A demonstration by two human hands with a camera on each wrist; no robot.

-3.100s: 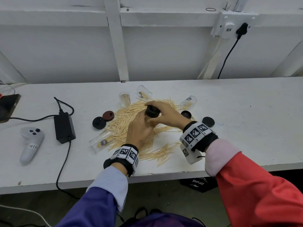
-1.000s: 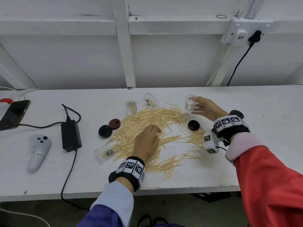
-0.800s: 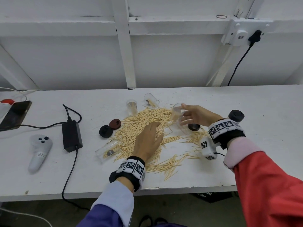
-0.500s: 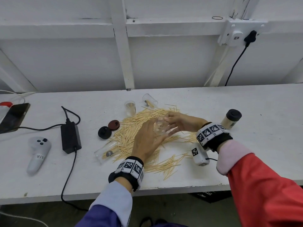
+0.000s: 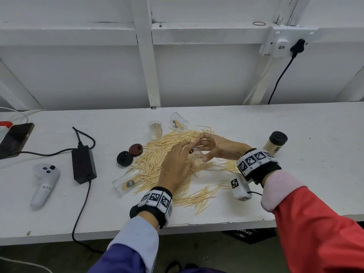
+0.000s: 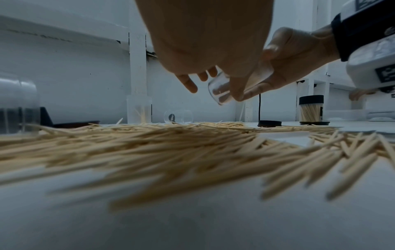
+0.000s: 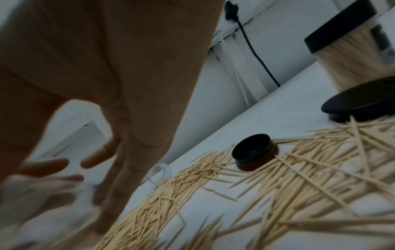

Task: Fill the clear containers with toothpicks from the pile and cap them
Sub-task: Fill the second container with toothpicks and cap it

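Observation:
My right hand [image 5: 201,150] grips a clear container [image 5: 197,156] and holds it tilted above the toothpick pile [image 5: 157,154]. In the left wrist view the container [image 6: 222,91] hangs mouth-down to the left. My left hand [image 5: 186,147] reaches to it with straight, spread fingers [image 6: 188,82] and its thumb lies against the glass. A filled container with a black cap [image 5: 275,143] stands at the right. One clear container [image 5: 155,130] stands upright behind the pile. Two more lie on their sides [image 5: 178,122] [image 5: 126,182].
A black cap [image 5: 124,158] and a dark red cap [image 5: 136,149] lie left of the pile; two more black caps [image 7: 254,150] [image 7: 361,106] lie at its right. Further left are a power adapter [image 5: 83,166], a white controller [image 5: 44,182] and a phone [image 5: 15,138].
After capping one container and leaving it at the right, my right hand picked a clear container up from the back right. It carried it left over the pile to my left hand.

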